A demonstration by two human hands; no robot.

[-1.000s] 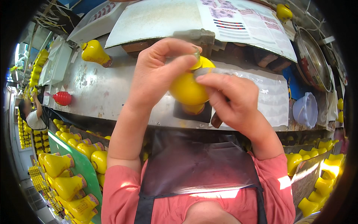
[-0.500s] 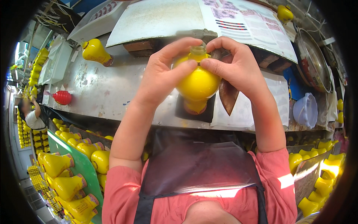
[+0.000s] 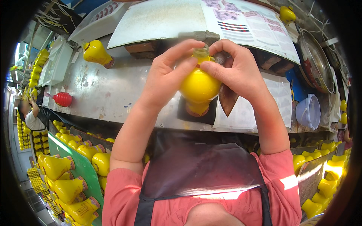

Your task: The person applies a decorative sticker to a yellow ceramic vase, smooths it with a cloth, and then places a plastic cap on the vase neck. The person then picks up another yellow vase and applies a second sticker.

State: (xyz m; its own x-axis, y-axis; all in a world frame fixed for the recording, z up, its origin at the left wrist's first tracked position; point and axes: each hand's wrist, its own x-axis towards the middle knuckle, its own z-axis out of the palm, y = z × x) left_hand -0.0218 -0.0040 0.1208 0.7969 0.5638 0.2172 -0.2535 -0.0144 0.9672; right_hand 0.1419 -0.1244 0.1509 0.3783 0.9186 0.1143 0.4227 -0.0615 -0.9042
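A glossy yellow bottle (image 3: pixel 200 86) with a bulging body and a bare glass mouth stands on a dark square pad (image 3: pixel 209 113) in front of me. My left hand (image 3: pixel 171 69) curves round the left of its neck, thumb pressed there and index finger reaching over to the glass mouth. From the right my right hand (image 3: pixel 235 67) closes on the neck, its thumb on the bottle's shoulder. Whether the fingertips pinch something thin at the neck cannot be made out. Beside the bottle, partly under my right hand, lies a brown pointed blade (image 3: pixel 228 101), its other end hidden.
Behind the bottle a white board (image 3: pixel 162 19) with printed sheets rests on bricks. Another yellow bottle (image 3: pixel 96 52) and a red round container (image 3: pixel 63 99) sit leftward on the metal table (image 3: pixel 102 84). A lilac bucket (image 3: pixel 308 112) stands right. Racks of yellow bottles (image 3: pixel 71 190) flank me; a person is far left.
Both hands remain at the bottle's neck. My right thumb has slid slightly left along it, and my left thumb has shifted a little. The pointed blade has moved slightly left.
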